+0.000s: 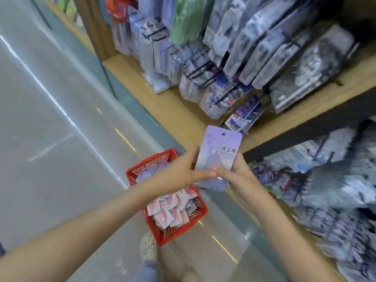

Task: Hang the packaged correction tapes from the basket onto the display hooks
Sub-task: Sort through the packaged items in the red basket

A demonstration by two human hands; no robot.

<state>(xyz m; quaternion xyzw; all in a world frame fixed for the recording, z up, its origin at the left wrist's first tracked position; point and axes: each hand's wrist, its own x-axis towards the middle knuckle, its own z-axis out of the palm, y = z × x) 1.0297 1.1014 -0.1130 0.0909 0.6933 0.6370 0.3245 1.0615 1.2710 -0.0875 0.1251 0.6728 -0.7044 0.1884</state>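
**Flat lilac carded correction-tape pack (219, 147) in both hands**

Pinched at lower half between left hand (183, 169) and right hand (237, 173), held upright above red plastic mesh basket (162, 156) on grey floor (50, 159). More packs (171, 210) heaped inside.

The left forearm (85, 226) and right forearm (284, 224) are bare. Just below the basket (173, 233) show a pale speckled shoe (149, 246) and a blue trouser leg (147, 270).

a speckled shoe (149, 248) stands on the glossy grey floor (50, 139) beside wooden shelving (168, 102).
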